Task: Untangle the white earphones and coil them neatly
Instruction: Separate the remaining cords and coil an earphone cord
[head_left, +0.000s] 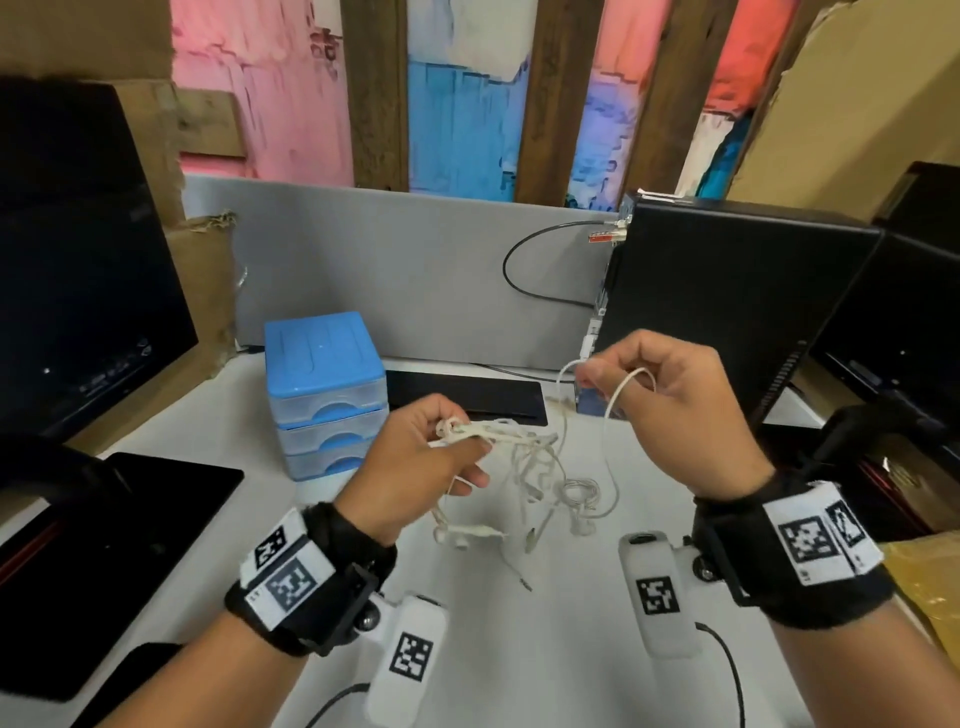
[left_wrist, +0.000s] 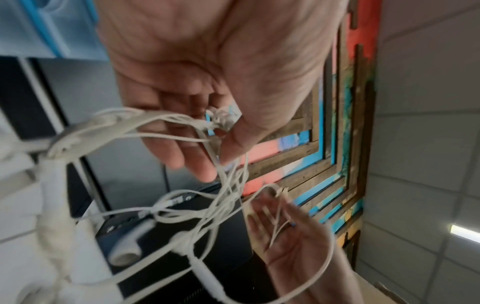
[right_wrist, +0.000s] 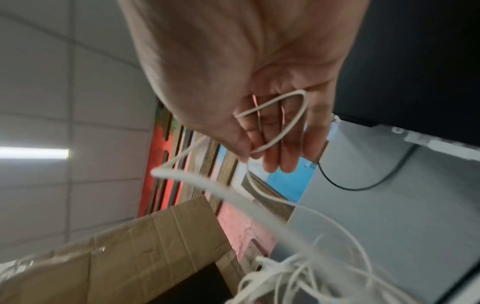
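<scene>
Wrist cameras sit closest, both hands raised above the worktop (head_left: 545, 649). Left hand (head_left: 415, 467) pinches the knotted clump of the white earphones (head_left: 519, 457); right hand (head_left: 670, 410) pinches one freed strand, looped over its fingers. Judged early — most of the cord hangs tangled between the hands, earbuds dangling near the worktop, no coil begun. Left wrist view shows the tight knot (left_wrist: 221, 119) at the fingertips — head view blurs it. Right wrist view shows the loop (right_wrist: 280, 119) across the fingers.
</scene>
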